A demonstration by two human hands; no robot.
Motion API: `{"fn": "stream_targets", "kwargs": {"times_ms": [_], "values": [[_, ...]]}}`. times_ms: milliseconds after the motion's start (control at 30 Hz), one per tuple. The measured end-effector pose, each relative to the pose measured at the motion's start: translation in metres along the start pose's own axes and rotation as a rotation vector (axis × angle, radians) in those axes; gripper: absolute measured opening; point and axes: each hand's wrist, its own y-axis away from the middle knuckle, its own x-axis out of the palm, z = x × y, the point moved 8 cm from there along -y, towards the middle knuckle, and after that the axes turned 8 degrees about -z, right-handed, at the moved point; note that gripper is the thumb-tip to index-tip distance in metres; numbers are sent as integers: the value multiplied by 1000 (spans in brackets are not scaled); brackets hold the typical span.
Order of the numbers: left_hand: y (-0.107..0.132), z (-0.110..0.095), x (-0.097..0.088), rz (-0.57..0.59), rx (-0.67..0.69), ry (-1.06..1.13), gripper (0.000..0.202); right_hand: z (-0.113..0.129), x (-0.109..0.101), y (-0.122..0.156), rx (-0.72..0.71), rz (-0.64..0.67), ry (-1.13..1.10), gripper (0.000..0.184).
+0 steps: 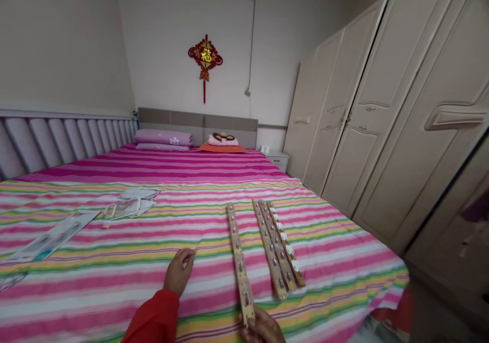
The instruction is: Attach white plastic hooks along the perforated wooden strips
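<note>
A long wooden strip with metal hooks (239, 261) lies on the striped bedspread (114, 271), running away from me. My right hand (263, 328) grips its near end at the bottom edge of the view. My left hand (179, 272), in a red sleeve, rests on the bedspread left of the strip with its fingers curled in and nothing visible in them. Three more wooden hook strips (278, 248) lie side by side just right of the held one; the rightmost carries white hooks.
Flat plastic packets (132, 204) and a long printed package (53, 237) lie on the bed's left side. Pillows (163, 138) sit at the headboard. A tall cream wardrobe (382, 113) lines the right wall, with a narrow floor gap beside the bed.
</note>
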Motion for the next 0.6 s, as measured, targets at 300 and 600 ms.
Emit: {"fn": "stream_targets", "kwargs": {"times_ms": [300, 600], "values": [[3, -4, -3, -16, -4, -12, 22, 39, -21, -8, -94, -147, -73, 29], [29, -1, -27, -67, -206, 84, 38, 15, -33, 7, 7, -201, -131, 36]]}}
